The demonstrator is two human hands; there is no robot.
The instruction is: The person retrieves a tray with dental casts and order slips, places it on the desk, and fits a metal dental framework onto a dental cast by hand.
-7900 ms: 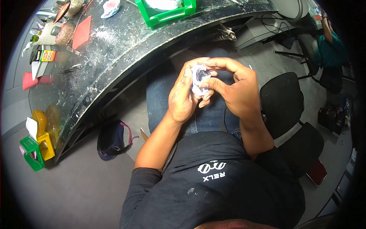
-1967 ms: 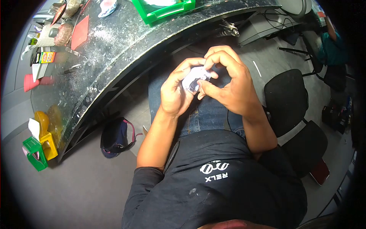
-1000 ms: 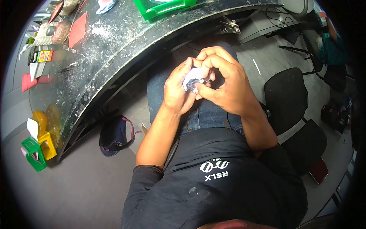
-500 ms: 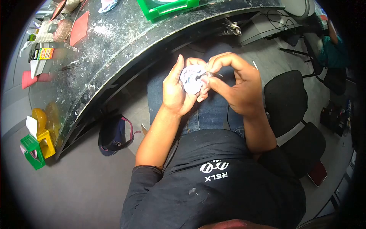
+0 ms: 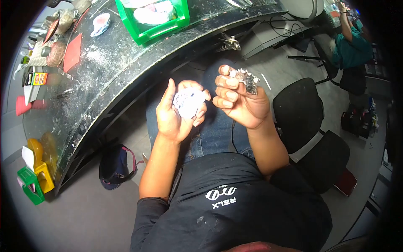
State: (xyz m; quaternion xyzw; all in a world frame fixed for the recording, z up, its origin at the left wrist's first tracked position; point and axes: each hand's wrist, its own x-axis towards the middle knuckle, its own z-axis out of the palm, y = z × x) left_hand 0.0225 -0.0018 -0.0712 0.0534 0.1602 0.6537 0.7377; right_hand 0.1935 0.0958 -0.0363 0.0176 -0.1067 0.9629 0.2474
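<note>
A whitish plaster cast (image 5: 189, 103) rests in my left hand (image 5: 171, 115), its fingers curled round the far and right sides and the thumb raised at the left. My right hand (image 5: 247, 105) is lifted to the right, apart from the cast. Between its thumb and fingers it grips a metal framework (image 5: 250, 82) with a mesh-like part and small pale bumps along one edge. Both hands are above my lap, short of the dark workbench (image 5: 126, 69).
On the bench are a green bin (image 5: 145, 40) with white pieces inside, another cast (image 5: 100, 24), a red sheet (image 5: 72, 52) and tools. Black chairs (image 5: 298, 113) stand at right; a co-worker (image 5: 352, 48) is at the upper right. A dark bag (image 5: 114, 167) lies on the floor.
The metal framework, earlier against the cast, is now off it and held up in my right hand. My hands have moved apart. The view has shifted, showing more of the green bin.
</note>
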